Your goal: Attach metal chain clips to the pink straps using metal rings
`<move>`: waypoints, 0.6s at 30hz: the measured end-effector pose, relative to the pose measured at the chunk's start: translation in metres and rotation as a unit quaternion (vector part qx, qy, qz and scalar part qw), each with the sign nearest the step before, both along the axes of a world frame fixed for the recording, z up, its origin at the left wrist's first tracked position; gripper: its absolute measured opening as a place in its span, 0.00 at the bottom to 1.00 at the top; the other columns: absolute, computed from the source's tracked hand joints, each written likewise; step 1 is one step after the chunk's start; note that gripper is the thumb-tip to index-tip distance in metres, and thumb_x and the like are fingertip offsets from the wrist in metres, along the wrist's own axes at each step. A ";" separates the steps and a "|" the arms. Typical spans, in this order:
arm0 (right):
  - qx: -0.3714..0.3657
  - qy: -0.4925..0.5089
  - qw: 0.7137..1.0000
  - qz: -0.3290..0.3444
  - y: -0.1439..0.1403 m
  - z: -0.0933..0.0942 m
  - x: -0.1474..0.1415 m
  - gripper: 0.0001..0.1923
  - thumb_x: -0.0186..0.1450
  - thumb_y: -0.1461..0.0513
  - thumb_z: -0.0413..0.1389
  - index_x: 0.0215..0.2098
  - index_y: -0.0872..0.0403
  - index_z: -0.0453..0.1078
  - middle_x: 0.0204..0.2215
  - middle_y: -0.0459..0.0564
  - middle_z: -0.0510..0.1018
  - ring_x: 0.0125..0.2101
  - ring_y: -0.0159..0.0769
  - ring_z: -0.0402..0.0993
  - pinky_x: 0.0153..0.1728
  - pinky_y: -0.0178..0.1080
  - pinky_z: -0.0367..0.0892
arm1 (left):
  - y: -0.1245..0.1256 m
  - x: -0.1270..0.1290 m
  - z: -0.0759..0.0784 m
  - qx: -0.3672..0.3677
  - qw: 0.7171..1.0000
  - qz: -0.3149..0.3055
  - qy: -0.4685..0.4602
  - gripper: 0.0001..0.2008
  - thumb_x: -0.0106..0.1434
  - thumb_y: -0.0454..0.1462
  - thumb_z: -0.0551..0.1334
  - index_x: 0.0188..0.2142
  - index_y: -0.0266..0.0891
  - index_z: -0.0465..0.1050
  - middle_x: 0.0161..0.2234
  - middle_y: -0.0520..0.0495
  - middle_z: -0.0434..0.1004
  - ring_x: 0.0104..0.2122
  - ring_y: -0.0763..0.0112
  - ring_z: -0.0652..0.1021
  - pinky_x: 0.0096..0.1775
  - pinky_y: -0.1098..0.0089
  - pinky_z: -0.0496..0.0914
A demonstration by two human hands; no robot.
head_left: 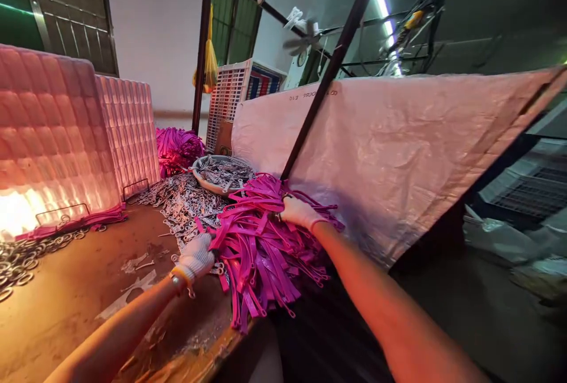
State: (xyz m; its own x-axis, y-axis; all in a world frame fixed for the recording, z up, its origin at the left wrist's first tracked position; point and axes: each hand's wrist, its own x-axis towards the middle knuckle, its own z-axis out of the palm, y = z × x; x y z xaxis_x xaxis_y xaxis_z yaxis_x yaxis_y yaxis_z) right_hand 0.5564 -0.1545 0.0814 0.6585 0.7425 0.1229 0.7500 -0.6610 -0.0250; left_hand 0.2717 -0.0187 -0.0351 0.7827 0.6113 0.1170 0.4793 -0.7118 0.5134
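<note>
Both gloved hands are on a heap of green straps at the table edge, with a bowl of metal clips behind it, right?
Not quite: the head view shows the straps are magenta pink, not green. The left hand and right hand do rest on them, with the bowl of metal clips behind.

Strap pile (261, 241) on table (66, 300), basin (221, 173) behind it

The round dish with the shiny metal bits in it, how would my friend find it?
Start at the big white woven sheet hanging on the right, and follow its lower left edge down to the brown table. There sits the round dish, behind the pink strap pile. It alone has a raised rim; other metal clips lie loose.
</note>
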 end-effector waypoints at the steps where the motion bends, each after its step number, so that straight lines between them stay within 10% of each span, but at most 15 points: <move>1: -0.004 0.007 1.000 -0.007 0.002 -0.007 0.001 0.47 0.56 0.41 0.62 0.60 0.65 0.61 0.56 0.73 0.68 0.53 0.55 0.70 0.49 0.43 0.64 | 0.003 0.015 0.002 0.004 1.000 0.008 0.008 0.21 0.61 0.40 0.61 0.54 0.39 0.71 0.51 0.40 0.76 0.52 0.58 0.75 0.52 0.66 0.68; 10: 0.002 0.022 0.999 -0.044 0.006 -0.025 0.006 0.45 0.58 0.42 0.59 0.60 0.65 0.61 0.52 0.73 0.72 0.52 0.57 0.71 0.47 0.46 0.64 | 0.015 0.067 0.019 0.033 0.995 0.013 0.096 0.17 0.67 0.43 0.61 0.51 0.35 0.71 0.50 0.41 0.73 0.48 0.61 0.75 0.49 0.55 0.72; 18: -0.014 0.045 0.997 -0.064 0.005 -0.025 0.007 0.41 0.58 0.42 0.57 0.59 0.61 0.62 0.52 0.68 0.74 0.51 0.56 0.73 0.46 0.47 0.67 | 0.039 0.084 0.078 0.066 0.993 -0.050 0.087 0.16 0.66 0.41 0.62 0.52 0.37 0.70 0.51 0.40 0.73 0.50 0.60 0.75 0.51 0.56 0.70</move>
State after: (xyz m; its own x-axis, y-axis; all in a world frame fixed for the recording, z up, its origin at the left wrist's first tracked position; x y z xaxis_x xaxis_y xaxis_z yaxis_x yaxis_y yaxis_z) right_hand 0.5629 -0.1492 0.0560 0.7555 0.6540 0.0392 0.6550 -0.7526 -0.0677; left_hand 0.3556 0.0207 0.0425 0.8544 0.5173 0.0480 0.4757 -0.8161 0.3283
